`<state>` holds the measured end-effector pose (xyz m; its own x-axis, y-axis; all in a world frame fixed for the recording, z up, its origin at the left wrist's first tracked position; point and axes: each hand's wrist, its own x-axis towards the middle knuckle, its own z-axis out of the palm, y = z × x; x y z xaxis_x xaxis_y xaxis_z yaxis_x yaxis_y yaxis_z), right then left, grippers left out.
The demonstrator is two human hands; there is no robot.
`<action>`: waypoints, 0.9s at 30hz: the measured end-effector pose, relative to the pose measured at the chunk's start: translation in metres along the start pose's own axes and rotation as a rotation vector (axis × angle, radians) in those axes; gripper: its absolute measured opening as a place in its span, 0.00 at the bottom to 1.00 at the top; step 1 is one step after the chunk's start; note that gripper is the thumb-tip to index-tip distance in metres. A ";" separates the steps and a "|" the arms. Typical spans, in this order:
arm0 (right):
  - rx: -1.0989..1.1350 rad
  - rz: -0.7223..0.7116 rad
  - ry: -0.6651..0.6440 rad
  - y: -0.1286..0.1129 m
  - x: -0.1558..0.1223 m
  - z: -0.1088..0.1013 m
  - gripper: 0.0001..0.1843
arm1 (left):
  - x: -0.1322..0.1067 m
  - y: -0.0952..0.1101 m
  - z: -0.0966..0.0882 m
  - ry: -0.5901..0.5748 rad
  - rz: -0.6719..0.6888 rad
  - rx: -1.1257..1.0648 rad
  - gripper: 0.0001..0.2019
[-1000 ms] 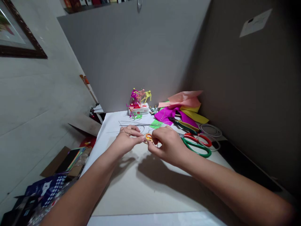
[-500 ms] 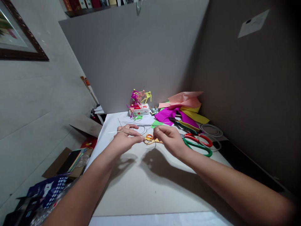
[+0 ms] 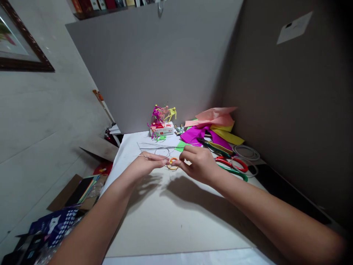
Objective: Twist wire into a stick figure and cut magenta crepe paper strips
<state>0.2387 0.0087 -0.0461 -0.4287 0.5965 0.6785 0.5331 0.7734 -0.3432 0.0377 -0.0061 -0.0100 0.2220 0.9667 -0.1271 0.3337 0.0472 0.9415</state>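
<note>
My left hand [image 3: 147, 164] and my right hand [image 3: 199, 165] meet over a white-covered table [image 3: 138, 217], their fingertips almost touching. Both pinch a thin metal wire [image 3: 146, 156] that runs out past my left fingers. Just below the fingertips lies a small orange and yellow wire ring [image 3: 172, 163]. Behind my left hand, a bundle of loose straight wires [image 3: 157, 146] and a thin wire loop [image 3: 162, 152] rest on the table. Nearest my right hand are green paper [image 3: 182, 146] and green-handled pliers [image 3: 213, 148].
Red-and-green-handled scissors [image 3: 231, 165] and a coil of white cable [image 3: 246, 152] lie to the right. Coloured paper sheets [image 3: 209, 129] and wire figures on a tissue box [image 3: 162, 129] stand at the back. Walls close two sides, and packets and cardboard [image 3: 55, 224] sit below left.
My right hand has moved left and down toward my left hand, narrowing the gap between the fingertips. The orange and yellow ring has shifted slightly left.
</note>
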 end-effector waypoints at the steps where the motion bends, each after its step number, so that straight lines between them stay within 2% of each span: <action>1: 0.121 0.059 0.001 0.000 0.001 -0.001 0.21 | 0.001 0.000 -0.002 -0.001 0.004 -0.011 0.12; 6: 1.118 0.653 -0.073 0.002 0.009 -0.001 0.35 | 0.004 -0.005 -0.013 -0.036 0.004 -0.031 0.11; 7: 1.263 0.744 -0.088 0.003 0.010 0.000 0.34 | 0.005 -0.006 -0.013 -0.040 0.003 -0.042 0.11; 9: 1.410 0.827 -0.091 0.004 0.011 0.002 0.29 | 0.006 -0.009 -0.010 -0.037 -0.009 -0.045 0.09; 12: 1.405 0.791 -0.071 0.004 0.010 0.005 0.19 | 0.007 -0.010 0.001 -0.033 -0.054 -0.037 0.09; 15: 1.346 0.734 -0.079 -0.002 0.008 0.005 0.14 | 0.005 -0.010 0.013 -0.093 -0.060 -0.094 0.10; 19: 1.283 0.654 -0.099 -0.009 0.008 0.005 0.12 | -0.001 -0.010 0.020 -0.133 0.021 -0.171 0.10; 24: 1.004 0.555 0.036 -0.003 0.008 0.009 0.11 | -0.007 -0.010 0.021 -0.112 0.046 -0.127 0.11; 27: 1.015 0.599 -0.009 0.005 0.005 0.019 0.12 | -0.009 -0.011 0.024 -0.132 0.058 -0.093 0.12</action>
<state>0.2254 0.0194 -0.0562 -0.3146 0.9208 0.2306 -0.1724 0.1835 -0.9678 0.0538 -0.0212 -0.0269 0.3590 0.9273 -0.1059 0.2320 0.0212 0.9725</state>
